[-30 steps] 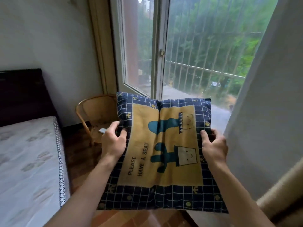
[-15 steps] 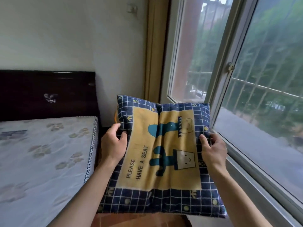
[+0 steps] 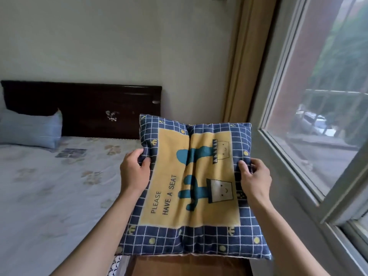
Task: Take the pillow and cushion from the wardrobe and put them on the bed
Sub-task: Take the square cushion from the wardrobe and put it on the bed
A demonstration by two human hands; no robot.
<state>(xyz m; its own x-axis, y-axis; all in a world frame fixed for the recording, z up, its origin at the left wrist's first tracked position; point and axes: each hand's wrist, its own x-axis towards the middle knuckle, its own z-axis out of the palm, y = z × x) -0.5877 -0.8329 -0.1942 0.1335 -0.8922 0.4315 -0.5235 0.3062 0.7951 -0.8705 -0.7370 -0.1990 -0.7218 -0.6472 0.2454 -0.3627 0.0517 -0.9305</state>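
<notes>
I hold a square cushion (image 3: 195, 188) flat in front of me, navy checked with a yellow panel, cactus figures and the words "PLEASE HAVE A SEAT". My left hand (image 3: 134, 172) grips its left edge and my right hand (image 3: 255, 176) grips its right edge. The cushion hangs in the air beside the bed's right edge. The bed (image 3: 49, 196) with a pale patterned sheet fills the left. A light blue pillow (image 3: 29, 129) lies at its head against the dark headboard (image 3: 83, 108).
A large window (image 3: 322, 116) with a pale frame runs along the right, its sill close to my right arm. A strip of brown floor (image 3: 189, 265) shows below the cushion between bed and window wall. A plain wall stands behind the headboard.
The view has swung left from the window toward the bed. The chair and curtain have left the frame, and the headboard and blue pillow have come in. Both hands keep their grip on the cushion.
</notes>
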